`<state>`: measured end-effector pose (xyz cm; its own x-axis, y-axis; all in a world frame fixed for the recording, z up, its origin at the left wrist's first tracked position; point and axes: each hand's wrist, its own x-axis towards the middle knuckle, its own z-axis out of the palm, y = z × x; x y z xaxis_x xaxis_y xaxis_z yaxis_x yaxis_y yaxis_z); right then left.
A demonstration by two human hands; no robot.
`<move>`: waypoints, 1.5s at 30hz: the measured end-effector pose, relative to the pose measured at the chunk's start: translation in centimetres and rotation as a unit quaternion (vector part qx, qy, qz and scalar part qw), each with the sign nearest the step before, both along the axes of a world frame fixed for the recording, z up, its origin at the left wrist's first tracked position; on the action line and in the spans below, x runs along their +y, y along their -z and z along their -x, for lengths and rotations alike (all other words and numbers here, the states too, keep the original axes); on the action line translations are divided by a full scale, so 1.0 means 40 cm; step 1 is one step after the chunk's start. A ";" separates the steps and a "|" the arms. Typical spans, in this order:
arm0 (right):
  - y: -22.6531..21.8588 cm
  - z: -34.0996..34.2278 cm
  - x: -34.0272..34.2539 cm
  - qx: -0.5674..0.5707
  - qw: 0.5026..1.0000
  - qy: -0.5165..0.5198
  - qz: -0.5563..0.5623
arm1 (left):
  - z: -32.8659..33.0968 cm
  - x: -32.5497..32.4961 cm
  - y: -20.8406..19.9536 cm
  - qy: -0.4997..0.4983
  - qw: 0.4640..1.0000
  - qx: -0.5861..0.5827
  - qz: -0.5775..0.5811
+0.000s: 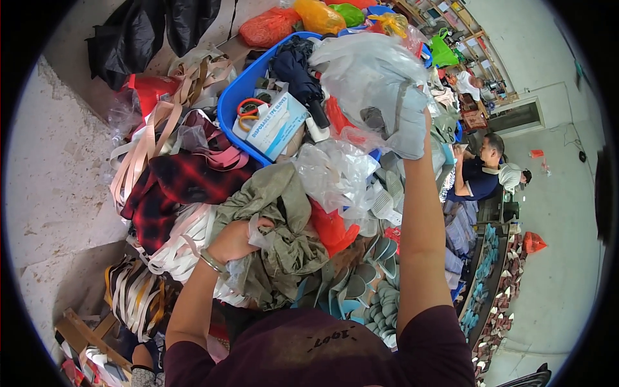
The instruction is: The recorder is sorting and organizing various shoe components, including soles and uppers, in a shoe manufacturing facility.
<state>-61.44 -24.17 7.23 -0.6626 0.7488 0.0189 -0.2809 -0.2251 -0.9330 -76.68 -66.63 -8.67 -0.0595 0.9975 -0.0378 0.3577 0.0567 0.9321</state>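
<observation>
My left hand (237, 240), with a bangle at the wrist, is closed on a crumpled olive cloth (277, 200). Its fingertips are partly buried in the folds, with a scrap of clear plastic (260, 237) beside them. Reaching far forward, my right hand (426, 124) grips a light grey-blue fabric piece (407, 126) that hides most of its fingers. A large clear plastic bag (367, 71) lies against that piece, over a blue bin (230, 97). In the bin are a glove box (278, 126), orange-handled scissors (248, 111) and a folded dark umbrella (300, 77).
Red-black plaid cloth (193, 180) and pale straps (155, 142) heap up by the left wall. Grey shoe soles (380, 309) lie stacked close to my body. At right, a person in dark blue (477, 177) sits near racks of shoe parts (487, 277).
</observation>
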 end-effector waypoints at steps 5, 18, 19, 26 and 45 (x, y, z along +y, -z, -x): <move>0.011 0.027 -0.048 0.049 0.998 -0.010 -0.023 | -0.002 0.012 0.012 -0.001 1.000 -0.002 -0.016; 0.002 0.005 0.070 0.153 0.988 0.008 -0.003 | 0.003 0.013 -0.020 0.004 1.000 -0.017 0.019; -0.029 -0.035 0.153 0.069 0.990 0.093 -0.080 | 0.004 0.021 -0.025 0.016 0.999 -0.017 0.032; -0.257 0.078 0.202 -0.190 0.680 0.472 -0.529 | 0.017 0.019 -0.024 0.020 0.997 -0.019 0.071; 0.452 0.347 0.431 -0.624 0.497 -0.147 -0.585 | 0.014 0.065 -0.005 0.059 0.990 -0.019 0.125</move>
